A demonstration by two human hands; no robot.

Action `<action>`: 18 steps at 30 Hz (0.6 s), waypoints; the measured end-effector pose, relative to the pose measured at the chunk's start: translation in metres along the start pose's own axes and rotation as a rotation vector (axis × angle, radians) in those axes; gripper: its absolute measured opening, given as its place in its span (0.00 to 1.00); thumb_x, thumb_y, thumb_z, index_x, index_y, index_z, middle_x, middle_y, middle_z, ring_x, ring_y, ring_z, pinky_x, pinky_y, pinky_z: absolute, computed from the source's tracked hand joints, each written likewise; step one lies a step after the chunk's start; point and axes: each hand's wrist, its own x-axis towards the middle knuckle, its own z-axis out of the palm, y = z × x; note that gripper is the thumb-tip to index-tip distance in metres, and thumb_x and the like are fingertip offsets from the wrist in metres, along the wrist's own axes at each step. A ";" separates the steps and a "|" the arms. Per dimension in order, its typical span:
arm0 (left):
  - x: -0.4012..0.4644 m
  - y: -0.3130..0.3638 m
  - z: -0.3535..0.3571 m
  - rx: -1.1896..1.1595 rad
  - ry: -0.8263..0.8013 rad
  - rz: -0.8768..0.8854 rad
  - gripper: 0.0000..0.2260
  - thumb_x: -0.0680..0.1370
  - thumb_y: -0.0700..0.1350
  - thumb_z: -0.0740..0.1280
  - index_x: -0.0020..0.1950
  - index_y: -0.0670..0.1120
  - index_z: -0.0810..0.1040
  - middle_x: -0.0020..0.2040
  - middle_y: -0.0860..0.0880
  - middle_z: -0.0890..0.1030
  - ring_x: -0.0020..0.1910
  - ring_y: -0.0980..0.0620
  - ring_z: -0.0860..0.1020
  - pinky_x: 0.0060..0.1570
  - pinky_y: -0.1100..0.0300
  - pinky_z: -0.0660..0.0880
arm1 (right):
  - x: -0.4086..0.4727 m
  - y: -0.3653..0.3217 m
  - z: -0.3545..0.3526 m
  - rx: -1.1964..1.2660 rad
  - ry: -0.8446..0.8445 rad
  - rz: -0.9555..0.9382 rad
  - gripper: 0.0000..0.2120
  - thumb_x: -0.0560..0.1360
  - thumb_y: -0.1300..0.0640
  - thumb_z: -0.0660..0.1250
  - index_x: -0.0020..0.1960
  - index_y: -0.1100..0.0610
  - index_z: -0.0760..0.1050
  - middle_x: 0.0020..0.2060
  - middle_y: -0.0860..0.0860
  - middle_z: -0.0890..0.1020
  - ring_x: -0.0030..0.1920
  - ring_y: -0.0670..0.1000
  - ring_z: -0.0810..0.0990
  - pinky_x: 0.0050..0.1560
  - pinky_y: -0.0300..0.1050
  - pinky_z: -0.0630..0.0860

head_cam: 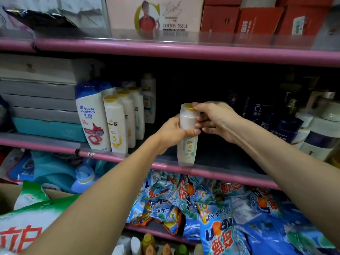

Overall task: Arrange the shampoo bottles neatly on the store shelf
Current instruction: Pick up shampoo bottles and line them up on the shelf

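A white shampoo bottle with a gold cap [187,148] stands upright at the front edge of the pink middle shelf [211,173]. My left hand [171,134] wraps around its body from the left. My right hand [215,120] pinches its upper part and cap from the right. To the left stands a row of several matching white bottles [116,124], one behind another, beside a blue-capped white Head & Shoulders bottle [92,116]. Another white bottle [149,98] stands further back.
Dark blue bottles and white pump bottles [294,122] crowd the shelf's right end. Grey and teal boxes [46,111] are stacked at the left. Detergent bags [220,208] fill the shelf below. Cartons [154,15] sit on the shelf above. Dark free space lies behind the held bottle.
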 end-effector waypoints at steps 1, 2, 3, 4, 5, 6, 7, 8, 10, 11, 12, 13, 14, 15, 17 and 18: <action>0.000 0.000 0.001 -0.003 0.000 0.003 0.15 0.73 0.43 0.73 0.58 0.50 0.74 0.53 0.49 0.82 0.53 0.55 0.80 0.49 0.62 0.75 | 0.000 0.003 -0.001 -0.016 -0.006 -0.018 0.12 0.75 0.46 0.67 0.51 0.55 0.79 0.30 0.48 0.76 0.30 0.47 0.76 0.29 0.37 0.72; 0.000 -0.001 0.001 -0.008 0.003 0.007 0.15 0.74 0.44 0.72 0.58 0.51 0.73 0.54 0.49 0.81 0.53 0.55 0.79 0.50 0.63 0.75 | -0.001 0.007 -0.004 -0.026 -0.018 -0.028 0.15 0.75 0.43 0.66 0.52 0.54 0.78 0.32 0.48 0.75 0.31 0.46 0.76 0.30 0.37 0.73; 0.000 -0.001 0.002 -0.001 0.013 0.010 0.16 0.74 0.44 0.72 0.58 0.51 0.73 0.54 0.49 0.81 0.53 0.55 0.79 0.51 0.62 0.75 | -0.003 0.013 -0.008 -0.058 -0.034 -0.039 0.19 0.73 0.39 0.66 0.54 0.53 0.78 0.35 0.46 0.76 0.34 0.45 0.76 0.32 0.37 0.73; 0.000 -0.001 0.003 0.022 0.028 0.012 0.17 0.73 0.45 0.73 0.59 0.50 0.73 0.55 0.49 0.81 0.54 0.54 0.79 0.52 0.61 0.75 | -0.004 0.020 -0.012 -0.125 -0.055 -0.060 0.23 0.70 0.36 0.66 0.56 0.51 0.76 0.39 0.44 0.77 0.40 0.44 0.77 0.36 0.37 0.74; -0.001 -0.002 0.004 0.061 0.045 0.014 0.18 0.73 0.45 0.73 0.61 0.49 0.73 0.56 0.48 0.81 0.55 0.53 0.79 0.53 0.60 0.76 | -0.006 0.029 -0.015 -0.213 -0.088 -0.089 0.27 0.67 0.34 0.67 0.59 0.49 0.75 0.44 0.42 0.78 0.45 0.42 0.77 0.40 0.37 0.74; -0.003 -0.004 0.004 0.117 0.063 0.014 0.19 0.73 0.44 0.73 0.62 0.47 0.73 0.57 0.47 0.80 0.55 0.52 0.78 0.54 0.59 0.76 | -0.008 0.038 -0.016 -0.282 -0.131 -0.111 0.29 0.65 0.33 0.67 0.60 0.48 0.73 0.47 0.41 0.77 0.49 0.41 0.76 0.42 0.36 0.73; -0.005 -0.006 0.005 0.194 0.080 0.012 0.20 0.73 0.44 0.73 0.63 0.45 0.74 0.57 0.46 0.80 0.56 0.51 0.78 0.54 0.58 0.76 | -0.010 0.047 -0.015 -0.324 -0.174 -0.110 0.29 0.64 0.35 0.69 0.61 0.47 0.71 0.50 0.40 0.77 0.51 0.40 0.76 0.44 0.35 0.73; -0.008 -0.010 0.005 0.288 0.097 0.003 0.20 0.73 0.44 0.73 0.64 0.44 0.74 0.58 0.46 0.80 0.56 0.50 0.78 0.54 0.57 0.76 | -0.010 0.057 -0.012 -0.331 -0.210 -0.093 0.29 0.65 0.39 0.71 0.62 0.47 0.70 0.51 0.40 0.77 0.52 0.39 0.76 0.45 0.34 0.72; -0.016 -0.020 0.004 0.470 0.108 -0.029 0.20 0.74 0.44 0.72 0.64 0.43 0.73 0.61 0.44 0.79 0.59 0.49 0.77 0.57 0.57 0.75 | -0.007 0.077 -0.003 -0.307 -0.230 -0.080 0.28 0.67 0.47 0.75 0.64 0.49 0.69 0.55 0.43 0.79 0.54 0.40 0.77 0.48 0.35 0.75; -0.022 -0.026 0.004 0.534 0.118 -0.048 0.21 0.74 0.44 0.71 0.66 0.43 0.72 0.63 0.44 0.77 0.61 0.48 0.76 0.59 0.56 0.74 | -0.004 0.085 0.002 -0.313 -0.202 -0.099 0.29 0.67 0.50 0.76 0.65 0.50 0.69 0.56 0.45 0.79 0.55 0.42 0.78 0.51 0.37 0.76; -0.028 -0.033 0.002 0.568 0.157 -0.060 0.23 0.75 0.44 0.70 0.68 0.44 0.70 0.65 0.44 0.75 0.63 0.48 0.74 0.62 0.55 0.73 | -0.001 0.093 0.008 -0.328 -0.163 -0.124 0.29 0.67 0.52 0.76 0.65 0.51 0.69 0.56 0.46 0.80 0.55 0.43 0.78 0.53 0.39 0.77; -0.036 -0.039 0.000 0.564 0.238 -0.052 0.24 0.76 0.44 0.69 0.70 0.45 0.68 0.67 0.45 0.73 0.64 0.48 0.73 0.63 0.54 0.71 | 0.003 0.099 0.015 -0.337 -0.117 -0.147 0.28 0.67 0.52 0.77 0.64 0.50 0.70 0.55 0.45 0.81 0.53 0.42 0.79 0.51 0.38 0.77; -0.045 -0.045 -0.004 0.520 0.359 -0.020 0.24 0.76 0.43 0.68 0.71 0.46 0.67 0.67 0.47 0.73 0.64 0.50 0.72 0.64 0.55 0.70 | 0.007 0.103 0.021 -0.338 -0.074 -0.168 0.27 0.67 0.51 0.77 0.62 0.49 0.71 0.53 0.43 0.81 0.51 0.39 0.79 0.47 0.35 0.77; -0.054 -0.049 -0.009 0.454 0.502 0.037 0.23 0.77 0.42 0.68 0.70 0.48 0.67 0.65 0.49 0.73 0.63 0.53 0.73 0.63 0.56 0.71 | 0.012 0.105 0.029 -0.336 -0.039 -0.186 0.26 0.66 0.50 0.77 0.61 0.47 0.71 0.51 0.42 0.81 0.48 0.37 0.79 0.42 0.31 0.75; -0.068 -0.057 -0.023 0.358 0.772 0.153 0.19 0.76 0.42 0.67 0.66 0.51 0.68 0.59 0.53 0.74 0.57 0.57 0.73 0.58 0.60 0.70 | 0.025 0.107 0.045 -0.312 0.007 -0.211 0.26 0.66 0.49 0.77 0.61 0.46 0.71 0.50 0.40 0.80 0.47 0.37 0.78 0.39 0.28 0.73; -0.072 -0.061 -0.031 0.336 0.877 0.178 0.18 0.76 0.42 0.68 0.63 0.52 0.67 0.58 0.54 0.73 0.55 0.59 0.72 0.55 0.61 0.69 | 0.034 0.107 0.054 -0.286 0.023 -0.214 0.27 0.66 0.49 0.77 0.61 0.47 0.71 0.51 0.41 0.80 0.48 0.39 0.79 0.40 0.30 0.74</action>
